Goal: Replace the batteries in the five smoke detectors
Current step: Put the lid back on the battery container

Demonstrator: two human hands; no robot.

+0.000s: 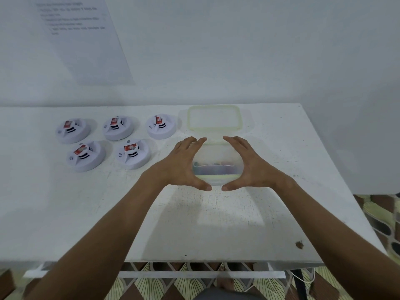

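Note:
Several white round smoke detectors with red labels lie on the white table (86, 213) at the left, three in a back row (118, 127) and two in a front row (133, 153). A clear plastic container (217, 158) is right of them, with dark batteries (214, 168) blurred at its bottom. My left hand (184, 163) cups the container's left side and my right hand (246, 164) cups its right side. Both thumbs meet under its near edge, and the fingers reach along its sides. The container's yellow-rimmed lid (214, 118) lies flat just behind it.
A printed paper sheet (82, 40) hangs on the white wall behind the table. The table's right edge runs diagonally near the container. A dark chip (299, 245) marks the front right corner. Patterned floor (381, 217) shows beyond the edges.

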